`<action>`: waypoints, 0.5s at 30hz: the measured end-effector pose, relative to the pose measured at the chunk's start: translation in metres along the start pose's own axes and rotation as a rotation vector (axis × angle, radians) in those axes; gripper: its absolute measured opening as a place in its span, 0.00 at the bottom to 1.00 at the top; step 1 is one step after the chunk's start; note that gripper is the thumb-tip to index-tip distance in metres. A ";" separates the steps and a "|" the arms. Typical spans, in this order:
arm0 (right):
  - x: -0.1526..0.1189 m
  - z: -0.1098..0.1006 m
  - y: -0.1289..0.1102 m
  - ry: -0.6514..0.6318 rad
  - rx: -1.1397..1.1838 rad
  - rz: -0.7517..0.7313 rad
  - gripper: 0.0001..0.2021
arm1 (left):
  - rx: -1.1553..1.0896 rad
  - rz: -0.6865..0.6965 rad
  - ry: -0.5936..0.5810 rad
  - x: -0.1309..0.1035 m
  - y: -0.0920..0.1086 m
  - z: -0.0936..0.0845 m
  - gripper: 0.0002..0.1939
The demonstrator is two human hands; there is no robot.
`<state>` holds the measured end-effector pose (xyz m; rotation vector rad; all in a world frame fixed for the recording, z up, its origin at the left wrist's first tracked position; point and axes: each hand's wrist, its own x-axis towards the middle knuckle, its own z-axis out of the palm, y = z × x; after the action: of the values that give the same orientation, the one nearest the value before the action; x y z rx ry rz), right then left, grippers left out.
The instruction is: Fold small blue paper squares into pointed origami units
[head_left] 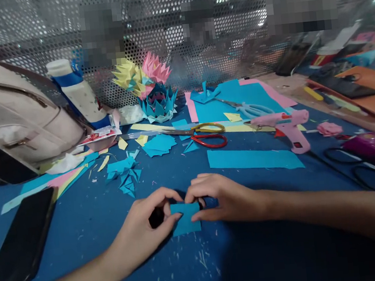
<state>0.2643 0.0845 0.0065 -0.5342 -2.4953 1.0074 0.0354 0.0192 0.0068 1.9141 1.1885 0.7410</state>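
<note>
Blue paper square [185, 218] sits near desk [82, 221] front edge, left hand [143, 231] and right hand [219, 199] both pinching it closed-fingered; keep edges aligned, crease firmly.

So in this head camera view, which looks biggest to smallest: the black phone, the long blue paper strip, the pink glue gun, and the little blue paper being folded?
1. Black phone, though it lies nearest the camera.
2. Long blue paper strip.
3. Pink glue gun.
4. Small blue paper, pinched between the left hand and right hand.
</note>
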 end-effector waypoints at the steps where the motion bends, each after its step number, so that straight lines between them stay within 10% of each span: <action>1: 0.000 -0.001 0.000 -0.019 -0.004 0.013 0.07 | 0.020 0.006 0.006 0.000 0.000 0.000 0.06; 7: -0.001 -0.008 -0.001 0.043 0.002 0.079 0.05 | 0.313 0.200 -0.069 -0.003 0.000 0.004 0.07; 15: -0.006 -0.005 0.001 0.014 -0.454 -0.287 0.07 | 0.496 0.310 -0.048 -0.002 -0.007 -0.003 0.06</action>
<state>0.2726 0.0854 0.0077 -0.2919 -2.6931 0.3278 0.0289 0.0202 0.0025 2.5539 1.1314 0.5868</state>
